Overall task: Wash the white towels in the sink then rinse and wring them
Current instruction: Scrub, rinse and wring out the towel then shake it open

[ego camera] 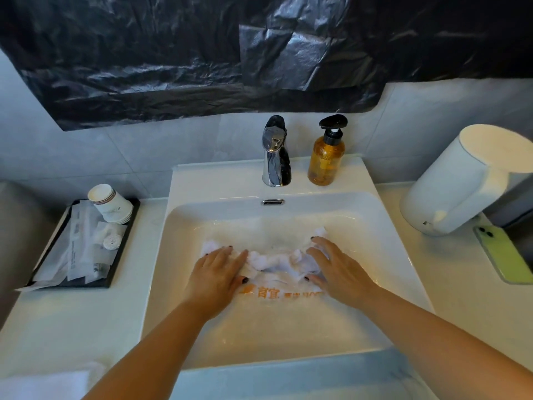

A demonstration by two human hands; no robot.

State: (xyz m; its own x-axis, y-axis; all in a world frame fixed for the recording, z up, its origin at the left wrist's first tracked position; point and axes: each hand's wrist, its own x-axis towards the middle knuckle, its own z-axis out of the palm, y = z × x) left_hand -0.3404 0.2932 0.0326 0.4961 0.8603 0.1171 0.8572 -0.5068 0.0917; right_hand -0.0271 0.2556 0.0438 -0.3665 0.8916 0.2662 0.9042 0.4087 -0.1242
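We see the white towel (274, 262) bunched mid-basin in the sink (288, 327), basin walls well apart all round. Our left hand (219, 272) and right hand (334, 268) press it, fingers straight and spread.

The left hand (217, 274) and right hand (334, 267) have dark painted nails. Both arms are bare, with no sleeves.

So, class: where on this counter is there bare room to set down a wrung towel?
Bare counter lies between the black tray and the sink. Right of the sink it is crowded: white dispenser and green phone.
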